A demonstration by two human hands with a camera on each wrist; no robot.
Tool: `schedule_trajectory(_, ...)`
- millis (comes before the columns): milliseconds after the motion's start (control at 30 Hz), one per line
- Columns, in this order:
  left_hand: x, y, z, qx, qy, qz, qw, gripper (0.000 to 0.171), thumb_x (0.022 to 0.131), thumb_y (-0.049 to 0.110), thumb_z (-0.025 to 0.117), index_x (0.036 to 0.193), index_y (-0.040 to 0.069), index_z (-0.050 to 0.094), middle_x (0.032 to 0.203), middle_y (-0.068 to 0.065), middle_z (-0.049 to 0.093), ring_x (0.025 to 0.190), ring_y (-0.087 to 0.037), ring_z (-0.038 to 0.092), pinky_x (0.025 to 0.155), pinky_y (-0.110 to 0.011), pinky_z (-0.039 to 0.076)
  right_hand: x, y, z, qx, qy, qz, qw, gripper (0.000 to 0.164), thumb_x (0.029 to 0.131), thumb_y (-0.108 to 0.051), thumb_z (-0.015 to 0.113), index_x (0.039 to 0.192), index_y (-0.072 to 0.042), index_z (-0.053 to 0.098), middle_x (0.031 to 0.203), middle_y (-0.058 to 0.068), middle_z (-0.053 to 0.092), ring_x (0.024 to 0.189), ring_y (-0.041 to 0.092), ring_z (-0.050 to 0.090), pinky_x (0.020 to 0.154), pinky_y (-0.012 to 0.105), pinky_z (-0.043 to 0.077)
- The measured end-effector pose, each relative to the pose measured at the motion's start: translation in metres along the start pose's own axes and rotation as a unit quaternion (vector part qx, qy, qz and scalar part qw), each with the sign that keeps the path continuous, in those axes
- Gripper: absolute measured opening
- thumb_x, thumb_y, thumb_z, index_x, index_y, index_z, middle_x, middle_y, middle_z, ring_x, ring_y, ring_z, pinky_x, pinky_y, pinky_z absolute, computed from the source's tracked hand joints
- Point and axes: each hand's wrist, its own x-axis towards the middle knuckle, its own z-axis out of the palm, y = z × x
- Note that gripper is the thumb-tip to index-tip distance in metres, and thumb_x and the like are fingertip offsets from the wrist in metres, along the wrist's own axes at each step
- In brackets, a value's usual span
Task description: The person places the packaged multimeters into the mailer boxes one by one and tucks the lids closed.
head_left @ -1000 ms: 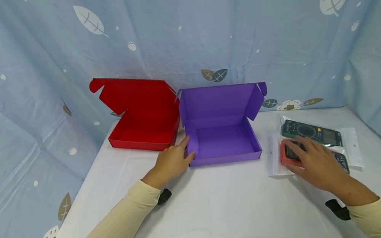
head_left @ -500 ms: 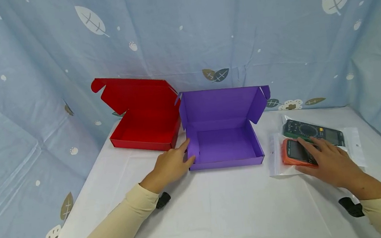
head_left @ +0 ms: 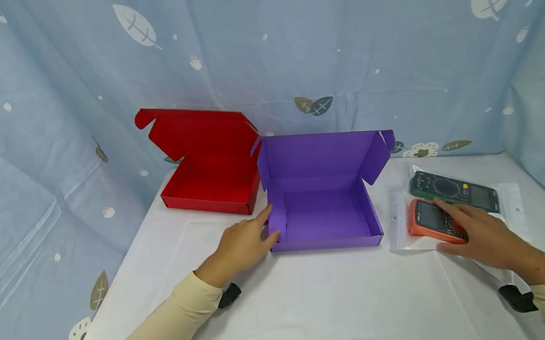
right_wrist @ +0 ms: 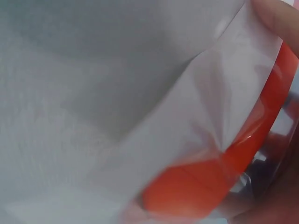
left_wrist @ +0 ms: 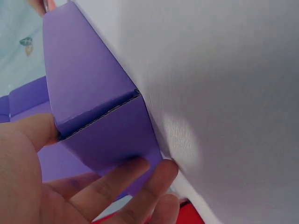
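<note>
As the left hand (head_left: 241, 245), seemingly steadying the purple box (head_left: 327, 214), pinches it at nine o'clock, the right hand (head_left: 492, 239) grips the orange multimeter (head_left: 429, 218) at three.

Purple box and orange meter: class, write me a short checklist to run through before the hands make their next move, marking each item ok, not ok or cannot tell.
1. Is the purple box open? Ok: its lid stands up.
2. Does the left hand steady it? Ok: thumb at the front left corner, fingers against the outer side wall.
3. Is the right hand at the orange meter? Ok: thumb by the near edge, fingers over the far side.
4. Is that grip closed? Cannot tell.
5. Are the bags apart? Not ok: the orange meter's overlaps the green meter's in the head view.
</note>
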Motion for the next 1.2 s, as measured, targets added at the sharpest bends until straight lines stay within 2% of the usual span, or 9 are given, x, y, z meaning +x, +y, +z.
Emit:
schedule_trajectory(67,-0.003,0.0,0.0,0.005,0.004,0.007,1.0,0.066,0.095,0.044,0.063,0.152,0.018,0.044,0.083,-0.002,0.072,0.058,-0.015,0.053,0.065,-0.039,0.049,0.0,0.001,0.001,0.003,0.001,0.001,1.0,0.119,0.074,-0.061,0.079,0.162,-0.017,0.011,0.139,0.036,0.039,0.117,0.06,0.043,0.087,0.073,0.044)
schedule_trajectory(200,-0.011,0.001,0.0,0.009,0.013,0.023,0.9996,0.066,0.094,0.044,0.065,0.15,0.016,0.047,0.086,-0.001,0.074,0.062,-0.014,0.057,0.075,-0.042,0.051,0.0,0.001,0.001,0.004,-0.001,0.01,1.0,0.12,0.073,-0.06,0.08,0.161,-0.016,0.013,0.138,0.037,0.038,0.115,0.06,0.043,0.086,0.072,0.045)
schedule_trajectory(367,-0.019,0.002,-0.001,0.008,0.017,0.037,0.9991,0.066,0.093,0.043,0.066,0.149,0.013,0.049,0.081,0.0,0.073,0.06,-0.012,0.054,0.071,-0.038,0.048,-0.001,0.002,0.002,-0.002,0.001,0.019,1.0,0.119,0.072,-0.055,0.083,0.161,-0.013,0.015,0.136,0.038,0.038,0.113,0.06,0.042,0.086,0.072,0.046)
schedule_trajectory(567,-0.028,0.002,-0.001,0.016,0.024,0.046,0.9985,0.066,0.091,0.042,0.069,0.146,0.012,0.052,0.1,0.001,0.078,0.066,-0.015,0.063,0.07,-0.036,0.047,-0.001,0.001,0.003,-0.005,0.008,0.014,1.0,0.116,0.073,-0.052,0.083,0.16,-0.012,0.017,0.133,0.038,0.04,0.111,0.058,0.045,0.083,0.07,0.048)
schedule_trajectory(667,-0.031,0.002,-0.001,0.016,0.024,0.047,0.9985,0.065,0.09,0.042,0.07,0.145,0.012,0.052,0.101,0.001,0.078,0.067,-0.017,0.065,0.071,-0.037,0.047,-0.002,0.0,0.004,-0.008,0.013,0.011,1.0,0.114,0.074,-0.052,0.082,0.16,-0.013,0.018,0.133,0.037,0.041,0.11,0.057,0.047,0.083,0.07,0.048)
schedule_trajectory(867,-0.034,0.001,0.001,-0.005,0.026,0.041,0.9988,0.074,0.088,0.043,0.072,0.15,0.012,0.045,0.109,0.003,0.077,0.082,-0.019,0.072,0.075,-0.04,0.052,-0.003,-0.002,0.004,-0.002,0.018,0.012,1.0,0.114,0.074,-0.056,0.081,0.16,-0.014,0.019,0.133,0.037,0.042,0.112,0.059,0.046,0.085,0.074,0.045)
schedule_trajectory(1033,-0.033,-0.001,0.001,-0.029,0.009,0.032,0.9991,0.082,0.088,0.045,0.07,0.155,0.013,0.036,0.114,0.005,0.075,0.083,-0.017,0.07,0.071,-0.037,0.052,-0.008,-0.002,0.003,0.006,0.026,0.0,1.0,0.112,0.073,-0.053,0.083,0.159,-0.013,0.023,0.13,0.035,0.045,0.109,0.054,0.049,0.082,0.069,0.049)
schedule_trajectory(1200,-0.031,-0.002,0.001,-0.04,-0.001,0.024,0.9989,0.08,0.088,0.045,0.07,0.154,0.012,0.039,0.115,0.005,0.075,0.093,-0.019,0.071,0.074,-0.038,0.052,-0.013,-0.003,0.002,0.002,0.017,0.005,1.0,0.114,0.073,-0.053,0.082,0.16,-0.016,0.02,0.129,0.035,0.045,0.107,0.053,0.049,0.08,0.067,0.051)
